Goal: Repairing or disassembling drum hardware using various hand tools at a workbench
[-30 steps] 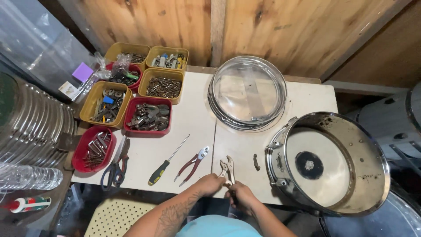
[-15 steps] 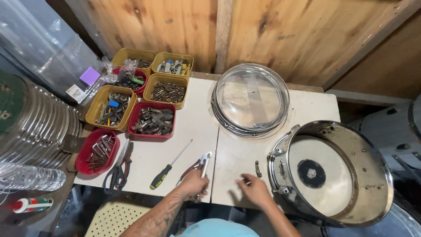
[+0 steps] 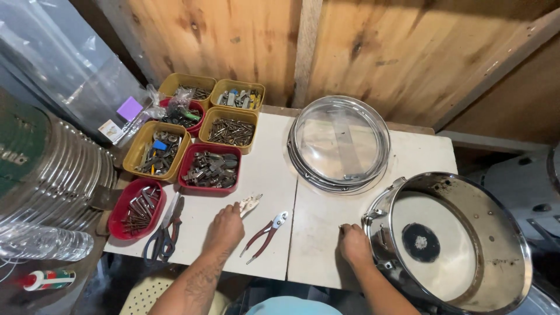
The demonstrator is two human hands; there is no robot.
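Bare white tabletop (image 3: 274,169) is lying open between the trays and the hoop, giving a hand a passage toward the wall. The red tray (image 3: 209,169) and yellow trays (image 3: 156,153) are crowding the left. The clear-headed hoop (image 3: 341,143) is filling the back right, the metal drum shell (image 3: 446,239) blocking the right edge. Red-handled pliers (image 3: 265,236) are lying across the front strip, between left hand (image 3: 224,228) and right hand (image 3: 353,245).

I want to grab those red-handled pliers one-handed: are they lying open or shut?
Open. The red-handled pliers lie flat on the white table, handles spread apart.
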